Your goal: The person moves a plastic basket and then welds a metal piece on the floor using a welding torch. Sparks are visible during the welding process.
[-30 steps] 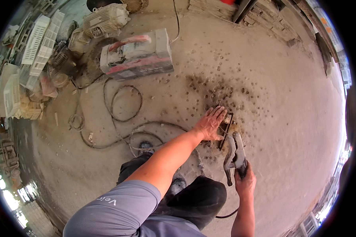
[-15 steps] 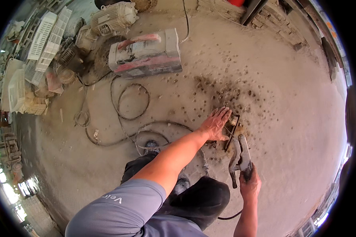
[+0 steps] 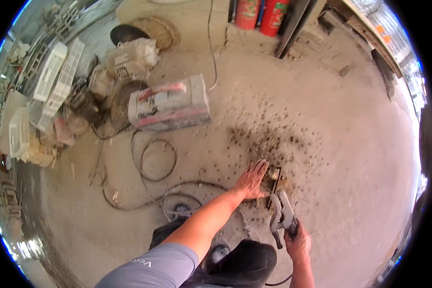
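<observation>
The black grip of a grey welding electrode holder (image 3: 284, 218) is held by the right hand (image 3: 298, 242), with the fingers wrapped around it; the jaws are pointed toward the lower end of a slim dark metal bar (image 3: 276, 182). The bar is seen on the spattered concrete floor (image 3: 360, 153), between the holder and the left hand (image 3: 250, 183), whose fingers are stretched out and closed on nothing visible; whether the bar is touched by them cannot be told. Beyond the left forearm, cable (image 3: 176, 161) is looped on the floor. Farther off, a dusty box-shaped welding machine (image 3: 170, 115) with a red handle is seen, its case closed. At the left, pale slatted plastic crates (image 3: 50, 72) are piled at angles; their contents cannot be made out. Behind the machine, a round woven basket (image 3: 168, 34) is partly hidden by a dusty electric motor (image 3: 132, 57). Farthest away, two red cylinders (image 3: 275, 18) are stood upright.
</observation>
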